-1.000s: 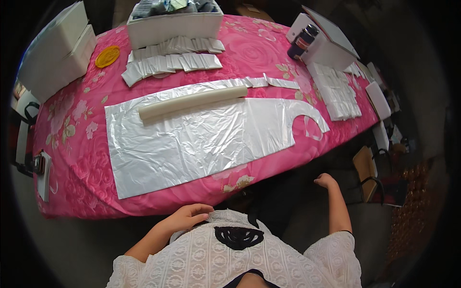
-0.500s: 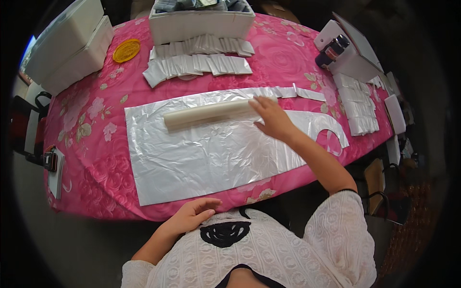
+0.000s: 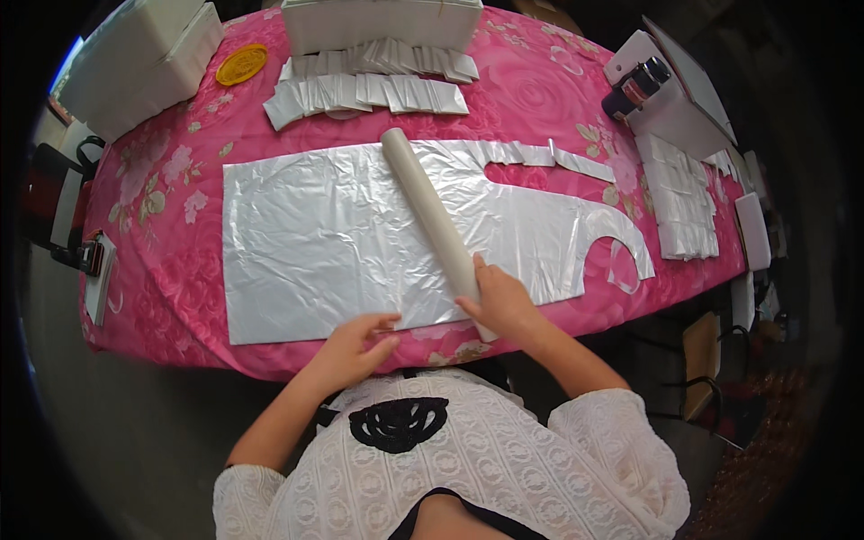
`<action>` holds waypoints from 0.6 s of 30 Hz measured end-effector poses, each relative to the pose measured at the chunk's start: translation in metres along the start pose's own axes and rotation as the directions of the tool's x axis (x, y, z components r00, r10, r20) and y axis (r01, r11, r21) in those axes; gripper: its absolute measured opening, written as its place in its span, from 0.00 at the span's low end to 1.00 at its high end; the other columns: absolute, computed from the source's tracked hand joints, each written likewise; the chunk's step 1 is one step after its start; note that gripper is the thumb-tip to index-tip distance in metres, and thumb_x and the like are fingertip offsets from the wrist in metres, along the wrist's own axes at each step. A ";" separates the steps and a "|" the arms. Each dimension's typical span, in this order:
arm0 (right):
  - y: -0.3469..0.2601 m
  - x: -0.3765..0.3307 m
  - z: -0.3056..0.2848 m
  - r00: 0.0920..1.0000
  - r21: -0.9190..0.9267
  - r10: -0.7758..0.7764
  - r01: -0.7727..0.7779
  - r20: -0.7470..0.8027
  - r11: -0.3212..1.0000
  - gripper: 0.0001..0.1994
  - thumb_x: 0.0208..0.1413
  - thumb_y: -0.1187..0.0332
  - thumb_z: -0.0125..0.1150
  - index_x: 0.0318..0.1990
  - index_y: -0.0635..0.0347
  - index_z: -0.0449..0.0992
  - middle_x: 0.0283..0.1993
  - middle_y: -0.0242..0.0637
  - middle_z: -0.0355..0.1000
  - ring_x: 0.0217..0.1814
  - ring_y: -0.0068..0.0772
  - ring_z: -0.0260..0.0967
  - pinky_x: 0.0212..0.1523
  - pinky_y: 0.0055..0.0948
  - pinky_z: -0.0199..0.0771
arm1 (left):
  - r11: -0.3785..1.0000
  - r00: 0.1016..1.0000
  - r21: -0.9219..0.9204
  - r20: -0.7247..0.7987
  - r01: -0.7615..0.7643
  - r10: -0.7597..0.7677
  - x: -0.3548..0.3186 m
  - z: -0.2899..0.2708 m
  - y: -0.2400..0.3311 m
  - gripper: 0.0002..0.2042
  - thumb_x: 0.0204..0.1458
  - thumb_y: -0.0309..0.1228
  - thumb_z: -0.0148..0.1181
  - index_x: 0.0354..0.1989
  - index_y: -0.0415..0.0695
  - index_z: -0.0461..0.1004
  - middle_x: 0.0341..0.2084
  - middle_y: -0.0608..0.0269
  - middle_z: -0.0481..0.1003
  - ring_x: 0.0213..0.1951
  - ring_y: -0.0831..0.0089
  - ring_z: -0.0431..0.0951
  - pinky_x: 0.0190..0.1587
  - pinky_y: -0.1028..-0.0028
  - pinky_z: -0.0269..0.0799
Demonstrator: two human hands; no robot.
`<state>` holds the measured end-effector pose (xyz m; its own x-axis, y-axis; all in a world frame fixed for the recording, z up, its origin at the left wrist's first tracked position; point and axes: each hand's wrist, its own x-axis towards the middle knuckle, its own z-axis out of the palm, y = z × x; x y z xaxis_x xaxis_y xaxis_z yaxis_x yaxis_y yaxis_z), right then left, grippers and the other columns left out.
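A clear plastic apron sheet (image 3: pixel 324 243) lies flat on the pink flowered tablecloth (image 3: pixel 153 180). A long white roll (image 3: pixel 427 202) lies across it, running from the far edge to the near edge. My right hand (image 3: pixel 501 300) grips the near end of that roll. My left hand (image 3: pixel 355 346) rests with fingers spread on the near edge of the sheet, just left of the roll.
Rows of small folded white packets (image 3: pixel 369 90) lie at the far side, with a white box (image 3: pixel 378 20) behind them. White boxes (image 3: pixel 135 58) and a yellow disc (image 3: pixel 241 63) sit far left. More folded packets (image 3: pixel 679 193) and a tape dispenser (image 3: pixel 634 85) are at right.
My right hand took the roll and swung it from lying lengthwise to lying across the sheet. My left hand moved from my lap to the sheet's near edge.
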<state>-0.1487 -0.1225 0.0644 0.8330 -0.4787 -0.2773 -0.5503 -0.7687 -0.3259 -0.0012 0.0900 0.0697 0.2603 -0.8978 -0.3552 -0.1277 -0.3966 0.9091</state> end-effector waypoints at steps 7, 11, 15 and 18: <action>0.024 0.002 0.013 0.921 0.147 -0.272 0.321 -0.280 0.936 0.30 0.50 0.52 0.54 0.53 0.69 0.62 0.52 0.56 0.60 0.55 0.53 0.58 0.53 0.40 0.60 | 0.752 0.839 0.602 -0.236 -0.269 0.490 0.104 0.046 -0.001 0.39 0.46 0.40 0.57 0.63 0.39 0.42 0.62 0.38 0.34 0.62 0.39 0.41 0.61 0.55 0.44; 0.112 0.036 0.016 0.862 -0.099 -0.394 0.383 -0.320 0.918 0.28 0.52 0.57 0.50 0.58 0.61 0.59 0.65 0.48 0.48 0.67 0.47 0.42 0.65 0.37 0.41 | 0.713 0.828 0.610 -0.160 -0.346 0.538 0.119 0.074 0.018 0.41 0.43 0.42 0.59 0.63 0.40 0.44 0.62 0.39 0.33 0.64 0.43 0.34 0.63 0.57 0.39; 0.198 0.045 -0.015 0.915 -0.113 -0.218 0.191 -0.339 0.975 0.28 0.54 0.58 0.46 0.59 0.67 0.56 0.65 0.48 0.48 0.68 0.43 0.42 0.66 0.35 0.39 | 0.666 0.891 0.690 -0.068 -0.283 0.449 0.124 0.084 0.030 0.39 0.42 0.41 0.59 0.62 0.39 0.48 0.63 0.40 0.34 0.64 0.44 0.35 0.63 0.58 0.39; 0.272 0.028 -0.033 0.897 -0.118 0.009 -0.068 -0.442 0.991 0.25 0.54 0.62 0.44 0.57 0.70 0.58 0.62 0.53 0.53 0.65 0.45 0.48 0.65 0.35 0.43 | 0.667 0.893 0.686 -0.052 -0.293 0.446 0.126 0.098 0.038 0.36 0.42 0.38 0.59 0.60 0.38 0.52 0.63 0.40 0.36 0.64 0.45 0.36 0.63 0.57 0.38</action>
<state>-0.2736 -0.3590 -0.0025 0.7675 -0.6237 0.1482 -0.5951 -0.7791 -0.1970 -0.0667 -0.0564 0.0379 0.2259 -0.9691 0.0996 -0.8174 -0.1329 0.5605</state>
